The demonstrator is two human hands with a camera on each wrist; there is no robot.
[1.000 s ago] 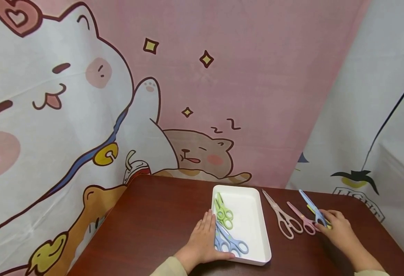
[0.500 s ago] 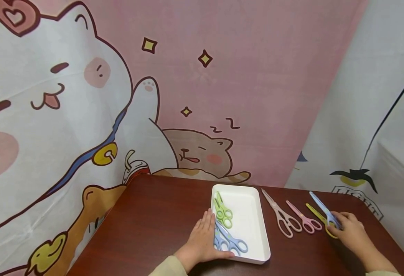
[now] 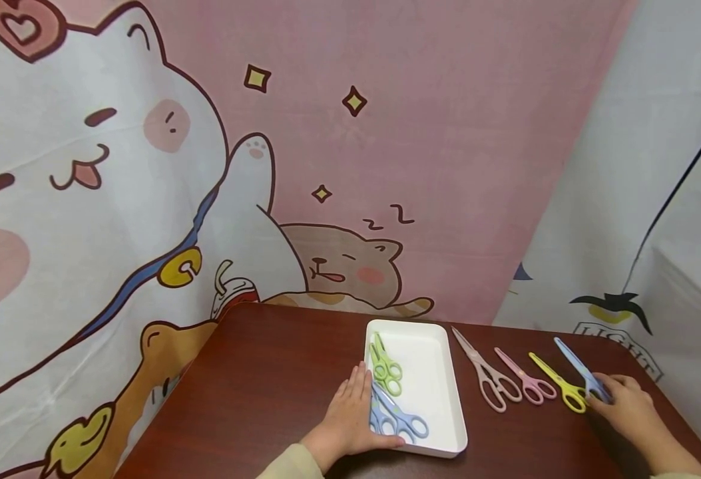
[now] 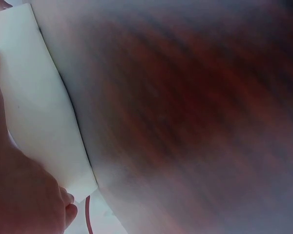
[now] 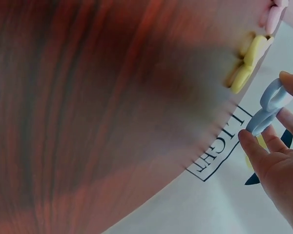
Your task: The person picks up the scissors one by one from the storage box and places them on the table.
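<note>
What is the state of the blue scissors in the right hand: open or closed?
Closed, it appears: in the head view, the blue scissors point forward as one narrow strip, with no visible gap.

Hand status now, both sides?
Left hand: open, fingers straight, against the white tray.
Right hand: closed, holding blue scissors.

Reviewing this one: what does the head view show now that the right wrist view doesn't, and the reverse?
Head only: the left hand at the white tray, green scissors and blue scissors lying inside it, and beige scissors beside it.

Right wrist only: a close view of fingertips against the handles of the held scissors.

Both: right hand, held scissors, yellow scissors, pink scissors, table, LIGHT lettering.
</note>
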